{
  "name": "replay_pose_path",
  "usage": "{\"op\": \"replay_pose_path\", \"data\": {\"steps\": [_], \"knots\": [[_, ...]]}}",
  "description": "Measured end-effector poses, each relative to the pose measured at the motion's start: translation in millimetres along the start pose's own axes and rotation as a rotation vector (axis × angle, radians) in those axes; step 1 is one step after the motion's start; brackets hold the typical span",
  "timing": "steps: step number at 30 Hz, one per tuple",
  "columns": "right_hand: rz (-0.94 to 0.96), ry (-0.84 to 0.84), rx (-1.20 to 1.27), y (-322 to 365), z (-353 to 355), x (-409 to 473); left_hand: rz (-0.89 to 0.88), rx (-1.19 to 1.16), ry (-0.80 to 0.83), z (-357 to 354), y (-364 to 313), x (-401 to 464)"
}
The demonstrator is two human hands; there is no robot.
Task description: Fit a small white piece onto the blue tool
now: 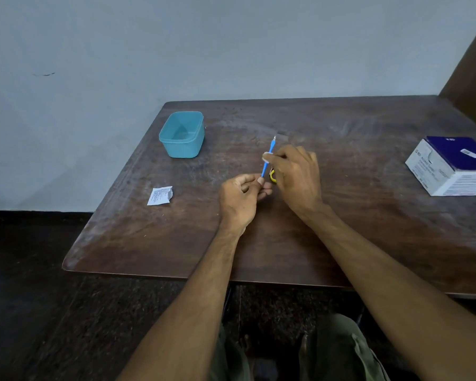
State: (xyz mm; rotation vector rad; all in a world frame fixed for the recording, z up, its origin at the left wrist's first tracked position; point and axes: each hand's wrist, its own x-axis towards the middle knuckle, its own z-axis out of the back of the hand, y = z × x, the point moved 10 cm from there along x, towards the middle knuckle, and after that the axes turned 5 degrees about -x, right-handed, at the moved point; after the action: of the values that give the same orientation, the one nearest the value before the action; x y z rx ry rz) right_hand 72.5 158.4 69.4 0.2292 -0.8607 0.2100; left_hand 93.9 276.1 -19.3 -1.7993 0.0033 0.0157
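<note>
As pinched, blue tool (267, 158) tip-away, near-upright.

Thin blue tool (267, 160), scalpel-like, with a small pale metal tip at the far end. It stands tilted above the wooden table top, tip pointing away from the person and slightly right, lower end nearest the person. The lower end is pinched in the left hand (242, 196), fingers curled round it. A small white pad (266, 157), folded or crumpled, is pressed against the handle about midway, pinched there by the right hand (294, 174). A yellow ring-shaped thing (272, 176) shows under the right hand, mostly hidden; cannot tell what it is.
</note>
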Motion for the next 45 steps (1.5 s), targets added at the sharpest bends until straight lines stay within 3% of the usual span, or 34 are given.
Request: {"op": "replay_pose_path", "data": {"steps": [7,16,22,27,33,39,45], "knots": [[0.143,0.019,0.004,19.0,-5.3,-16.9,-0.050,0.040,-0.006,3.0,-4.7,-0.1],[0.048,0.038,-0.112,-3.8,-5.1,13.6,-0.055,0.021,-0.020,3.3,-5.6,-0.9],[0.317,0.011,-0.197,28.1,-5.5,-11.3,-0.092,0.010,-0.041,5.1,-7.6,-0.6],[0.226,0.044,-0.270,17.6,-3.3,13.2,-0.086,-0.008,-0.085,8.6,-5.3,-0.3],[0.351,0.025,-0.325,36.7,-5.6,-4.9,-0.108,0.020,-0.085,10.5,-5.0,1.5],[0.199,0.020,-0.329,4.0,-1.3,24.6,-0.084,0.000,-0.071,6.8,-4.1,0.6],[0.316,-0.056,-0.244,23.9,-3.3,-3.7,-0.085,0.013,-0.075,8.8,-2.7,2.6]]}}
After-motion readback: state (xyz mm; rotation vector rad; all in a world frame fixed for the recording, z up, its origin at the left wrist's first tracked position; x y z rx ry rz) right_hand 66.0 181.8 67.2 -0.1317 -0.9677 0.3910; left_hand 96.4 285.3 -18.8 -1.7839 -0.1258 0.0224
